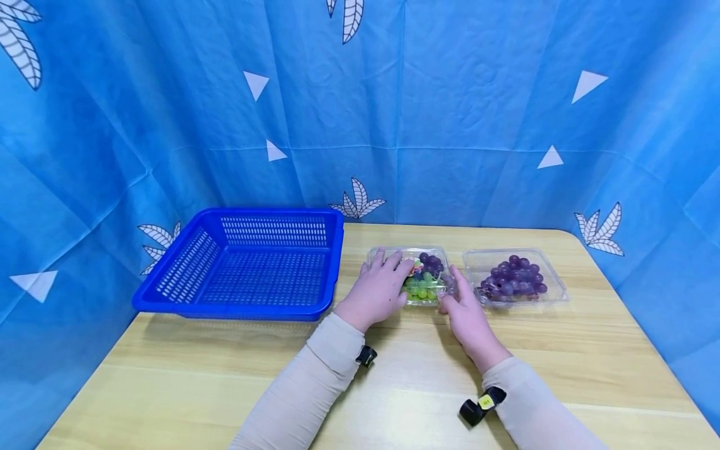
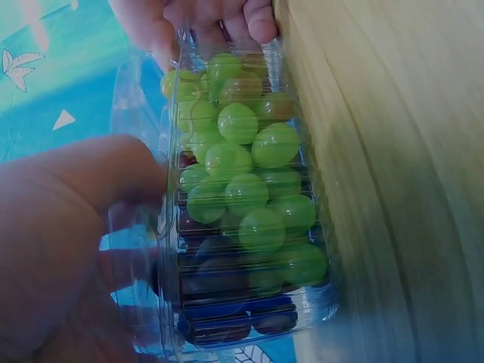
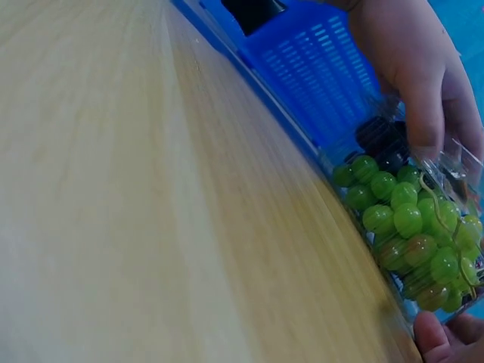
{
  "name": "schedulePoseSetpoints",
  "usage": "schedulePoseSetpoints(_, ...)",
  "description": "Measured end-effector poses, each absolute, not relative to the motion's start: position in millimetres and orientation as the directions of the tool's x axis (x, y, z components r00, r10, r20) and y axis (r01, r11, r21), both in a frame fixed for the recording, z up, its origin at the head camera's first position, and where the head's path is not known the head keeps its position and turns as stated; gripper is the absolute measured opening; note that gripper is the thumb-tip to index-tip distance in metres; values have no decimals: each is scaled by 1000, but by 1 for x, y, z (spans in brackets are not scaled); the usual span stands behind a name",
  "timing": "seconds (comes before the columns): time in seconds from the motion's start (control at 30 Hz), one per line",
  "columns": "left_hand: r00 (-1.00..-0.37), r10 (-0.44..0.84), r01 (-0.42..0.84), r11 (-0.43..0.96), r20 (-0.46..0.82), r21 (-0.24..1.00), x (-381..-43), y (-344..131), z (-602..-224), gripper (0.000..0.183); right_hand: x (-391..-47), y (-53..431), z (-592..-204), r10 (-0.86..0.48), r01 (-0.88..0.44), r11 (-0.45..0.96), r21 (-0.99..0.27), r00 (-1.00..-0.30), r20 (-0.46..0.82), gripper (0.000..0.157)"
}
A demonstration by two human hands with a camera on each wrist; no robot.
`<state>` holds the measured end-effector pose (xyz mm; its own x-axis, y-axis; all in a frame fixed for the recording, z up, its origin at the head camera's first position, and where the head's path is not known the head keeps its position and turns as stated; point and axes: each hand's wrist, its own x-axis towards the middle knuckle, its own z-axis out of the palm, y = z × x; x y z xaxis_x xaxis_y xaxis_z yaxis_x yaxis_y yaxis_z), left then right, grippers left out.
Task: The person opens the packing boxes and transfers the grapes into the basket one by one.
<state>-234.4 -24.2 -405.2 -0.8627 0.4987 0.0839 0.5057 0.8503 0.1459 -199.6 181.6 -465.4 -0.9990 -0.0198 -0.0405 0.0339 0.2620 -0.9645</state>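
Note:
A clear plastic grape box (image 1: 425, 291) with a coloured label stands on the table between both hands. Green grapes (image 2: 234, 162) fill its near part, and dark purple grapes (image 1: 430, 262) show behind and at its left end. My left hand (image 1: 378, 289) rests on the lid from the left, fingers fairly straight over the top, thumb (image 3: 425, 125) at the lid's near edge. At the box's right end, my right hand (image 1: 468, 315) holds the corner, thumb in front and index finger along the side. Its fingertips (image 2: 261, 24) curl against that end in the left wrist view.
A second clear box (image 1: 554, 284) of purple grapes stands just right of the right hand. To the left sits a blue perforated basket (image 1: 239, 307), nothing in it. A blue curtain (image 1: 450, 125) hangs behind the wooden table (image 1: 405, 400).

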Motion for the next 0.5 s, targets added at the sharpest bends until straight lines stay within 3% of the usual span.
schedulePoseSetpoints(0.5, -861, 491, 506, 852, 132, 132, -232, -21, -407, 53, -201, 180, -468, -38, -3, 253, -967, -999, -7, 75)
